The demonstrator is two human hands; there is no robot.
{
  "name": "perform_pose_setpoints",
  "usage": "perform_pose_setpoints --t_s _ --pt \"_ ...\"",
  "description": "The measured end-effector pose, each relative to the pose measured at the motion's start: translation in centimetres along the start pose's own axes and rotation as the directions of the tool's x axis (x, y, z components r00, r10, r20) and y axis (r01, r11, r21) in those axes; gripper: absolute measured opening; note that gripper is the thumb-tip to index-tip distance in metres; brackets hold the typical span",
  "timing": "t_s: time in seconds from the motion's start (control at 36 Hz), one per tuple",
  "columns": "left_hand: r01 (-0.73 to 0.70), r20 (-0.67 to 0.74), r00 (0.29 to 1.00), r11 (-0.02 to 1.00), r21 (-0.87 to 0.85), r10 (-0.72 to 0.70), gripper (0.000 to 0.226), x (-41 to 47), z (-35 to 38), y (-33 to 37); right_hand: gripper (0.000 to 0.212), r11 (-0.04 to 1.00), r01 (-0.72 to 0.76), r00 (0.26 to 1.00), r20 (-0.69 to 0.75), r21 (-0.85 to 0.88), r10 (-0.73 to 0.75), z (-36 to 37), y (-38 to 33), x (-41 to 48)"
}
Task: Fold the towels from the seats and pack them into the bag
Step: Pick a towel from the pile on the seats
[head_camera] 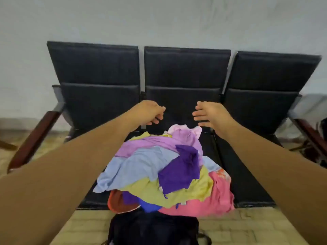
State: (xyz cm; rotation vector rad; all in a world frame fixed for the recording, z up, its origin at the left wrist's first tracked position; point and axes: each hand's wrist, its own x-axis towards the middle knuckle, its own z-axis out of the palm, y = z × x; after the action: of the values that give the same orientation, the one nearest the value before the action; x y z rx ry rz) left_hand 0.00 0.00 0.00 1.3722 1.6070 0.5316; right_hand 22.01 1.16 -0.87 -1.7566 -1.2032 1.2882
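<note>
Black seats [185, 68] carry a towel pile [164, 167] lying front-to-back; left hand [150, 112] loosely curled, right hand [210, 114] flat, both empty.

Both arms outstretched; left hand [150, 112] loosely curled, right hand [210, 114] flat.

1. Bag [154, 228]: black and sliced off by the bottom edge, so its opening can't be made out.
2. Towels [159, 174] heap over the middle seat's [208, 149] front edge and bury the lower ones. Orange and blue show only as scraps.
3. Dark shape [323, 127] at the right edge, past the armrest [311, 137]: blurred, can't tell what.
4. Left hand [148, 112]: fingertips tucked under, partly hidden.
</note>
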Motion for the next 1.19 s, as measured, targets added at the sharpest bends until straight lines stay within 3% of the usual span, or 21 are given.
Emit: perform_pose_setpoints --t_s 0.08,0.19,0.31,0.39,0.5,0.64,0.78,0.92,1.0,1.08,1.19 --pt "0.032 0.029 0.999 0.999 0.036 -0.033 0.025 2.8 4.6 -5.5 0.020 0.997 0.036 0.997 -0.066 -0.072 -0.041 1.3 8.0 2.8" --pt "0.030 0.043 0.999 0.998 0.058 -0.033 0.024 6.4 11.6 -13.3 0.051 0.990 -0.004 0.991 -0.134 -0.140 -0.015 3.3 19.1 6.7" --pt "-0.033 0.057 0.998 0.989 0.145 0.025 0.016 9.8 18.3 -19.7 0.065 0.964 0.002 0.987 -0.156 -0.267 -0.045 5.8 28.1 9.6" --pt "-0.041 0.057 0.998 0.986 0.160 0.032 0.026 11.4 21.9 -23.5 0.057 0.932 0.039 0.976 -0.186 -0.361 -0.113 7.6 32.4 10.8" --pt "-0.062 0.029 0.998 0.945 0.321 0.056 0.052 13.8 25.7 -28.2 0.060 0.884 0.067 0.967 -0.187 -0.463 -0.171 9.4 37.2 12.2" --pt "-0.163 -0.008 0.982 0.871 0.464 0.188 0.036 15.1 27.9 -32.1 0.047 0.784 0.150 0.906 -0.233 -0.603 -0.352 10.3 40.5 13.4" --pt "-0.257 -0.097 0.941 0.869 0.422 0.325 0.008 14.5 28.0 -33.2 0.021 0.817 0.236 0.844 -0.305 -0.526 -0.440 10.0 40.1 12.6" --pt "-0.339 -0.239 0.860 0.856 0.391 0.450 0.012 11.4 27.1 -32.1 0.013 0.845 0.396 0.784 -0.346 -0.359 -0.515 9.6 38.4 9.4" --pt "-0.366 -0.327 0.811 0.857 0.362 0.485 0.019 8.9 26.3 -30.7 0.013 0.875 0.443 0.789 -0.379 -0.196 -0.484 9.5 36.5 7.0" --pt "-0.438 -0.400 0.780 0.876 0.202 0.482 0.026 5.2 25.3 -28.6 0.013 0.874 0.482 0.794 -0.392 -0.059 -0.464 9.0 34.0 3.3" --pt "-0.497 -0.415 0.753 0.855 0.150 0.511 0.019 0.7 23.8 -26.5 0.014 0.858 0.510 0.806 -0.383 0.059 -0.453 8.1 31.4 -1.5"
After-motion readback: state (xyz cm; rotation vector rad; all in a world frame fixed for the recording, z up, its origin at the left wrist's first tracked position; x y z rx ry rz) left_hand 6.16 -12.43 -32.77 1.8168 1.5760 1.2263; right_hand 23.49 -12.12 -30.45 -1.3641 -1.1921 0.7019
